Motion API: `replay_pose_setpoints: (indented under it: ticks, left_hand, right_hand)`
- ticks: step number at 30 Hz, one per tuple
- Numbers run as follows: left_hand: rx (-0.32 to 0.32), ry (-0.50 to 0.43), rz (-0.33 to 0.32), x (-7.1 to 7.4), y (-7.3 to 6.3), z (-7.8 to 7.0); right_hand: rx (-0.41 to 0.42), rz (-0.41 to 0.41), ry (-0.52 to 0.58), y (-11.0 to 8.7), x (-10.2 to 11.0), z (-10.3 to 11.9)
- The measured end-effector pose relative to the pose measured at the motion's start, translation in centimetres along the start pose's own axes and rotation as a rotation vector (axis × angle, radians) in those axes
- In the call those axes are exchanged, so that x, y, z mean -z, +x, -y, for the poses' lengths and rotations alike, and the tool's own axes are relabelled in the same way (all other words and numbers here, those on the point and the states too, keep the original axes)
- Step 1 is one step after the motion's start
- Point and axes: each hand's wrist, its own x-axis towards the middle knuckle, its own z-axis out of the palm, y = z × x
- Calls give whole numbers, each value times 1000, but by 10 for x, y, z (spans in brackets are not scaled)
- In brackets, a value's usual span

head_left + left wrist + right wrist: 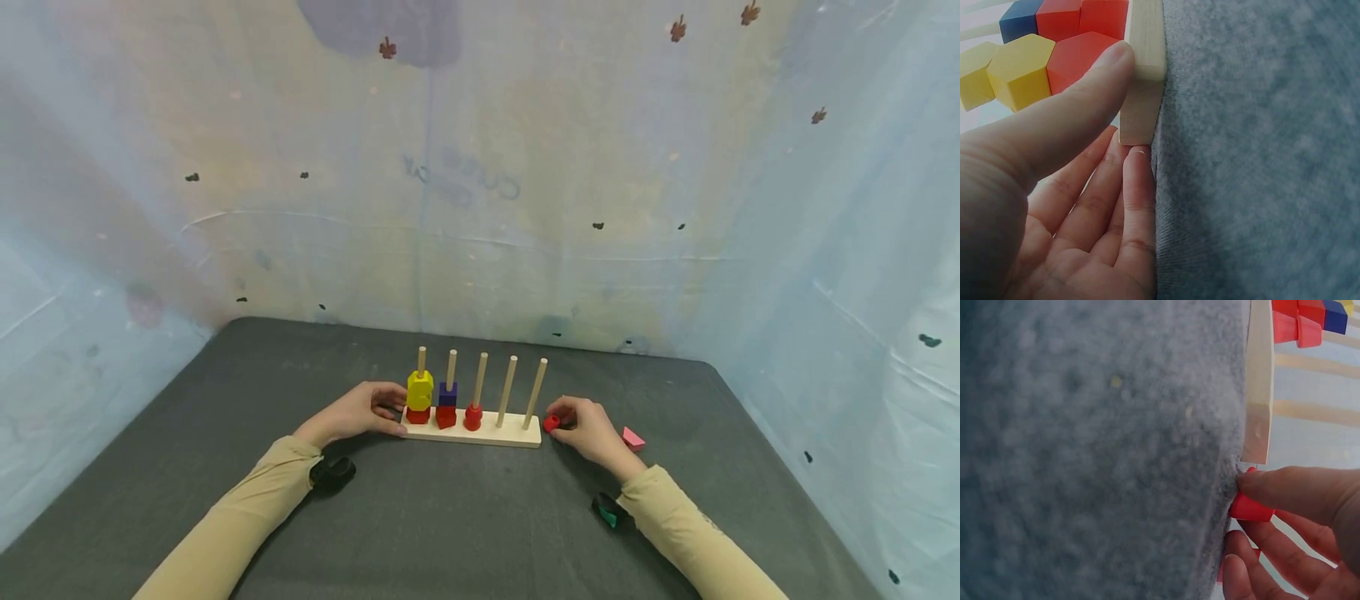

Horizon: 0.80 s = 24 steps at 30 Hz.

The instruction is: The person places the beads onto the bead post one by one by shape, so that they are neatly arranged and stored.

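Observation:
A pale wooden peg stand with upright pegs sits on the dark table. My left hand grips its left end, thumb along the front edge and fingertips at the end of the base. Yellow hexagonal blocks sit above a red hexagonal block on the leftmost peg. Beside them, a dark blue block tops red blocks. Red rounded pieces are on the middle peg. Just off the stand's right end, my right hand pinches a small red tapered block between thumb and fingers.
A pink triangular block lies on the table to the right of the right hand. The two rightmost pegs are bare. Behind the table's far edge hangs a pale plastic sheet, which also runs along both sides.

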Motion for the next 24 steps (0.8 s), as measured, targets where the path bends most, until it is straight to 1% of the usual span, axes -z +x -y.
replay_pose_setpoints:
  ticks: [4, 8, 12, 16, 20, 24]
  left_hand:
    - [4, 2, 4, -1, 0, 0]
    - [9, -1, 1, -1, 1, 2]
    - [12, 4, -1, 0, 1, 3]
    - [9, 13, -1, 1, 0, 2]
    - [15, 2, -3, 1, 0, 1]
    - [13, -4, 1, 1, 0, 1]
  right_hand:
    - [-11, -13, 32, -3, 3, 0]
    - [-14, -38, 81, -4, 12, 5]
    - [-2, -64, 119, -2, 29, 15]
    - [14, -108, 135, 3, 49, 30]
    - [55, -162, 162, 10, 68, 47]
    - [147, -205, 227, 18, 78, 66]
